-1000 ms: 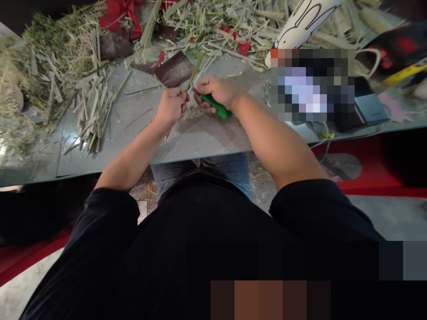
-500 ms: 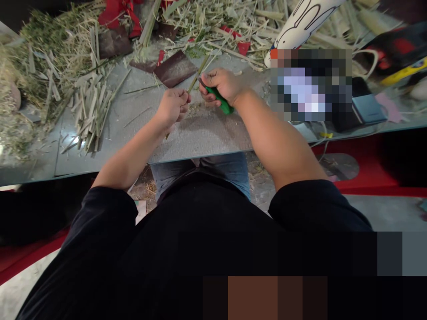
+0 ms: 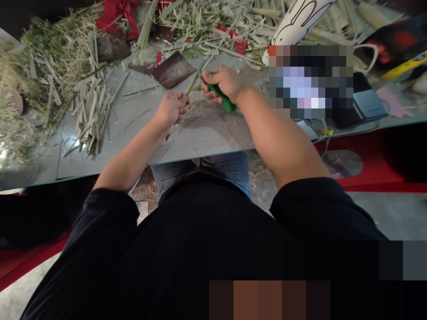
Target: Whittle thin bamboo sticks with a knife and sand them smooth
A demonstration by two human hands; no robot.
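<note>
My left hand (image 3: 172,109) is closed round a thin green bamboo strip (image 3: 192,82) that slants up and to the right over the table. My right hand (image 3: 224,83) is closed on a green-handled knife (image 3: 223,98), held against the strip a little above my left hand. Both hands hover over a grey mat (image 3: 207,133) at the table's near edge. The knife blade is mostly hidden by my fingers.
A bundle of cut bamboo slats (image 3: 90,111) lies to the left. Shavings and stalks (image 3: 213,22) heap along the far side with red scraps and brown sheets (image 3: 173,69). A phone (image 3: 367,103) and a white rabbit-print object (image 3: 300,18) are at the right.
My right hand with the knife has slid up and away along the strip, widening the gap from my left hand. My left hand has stayed almost in place.
</note>
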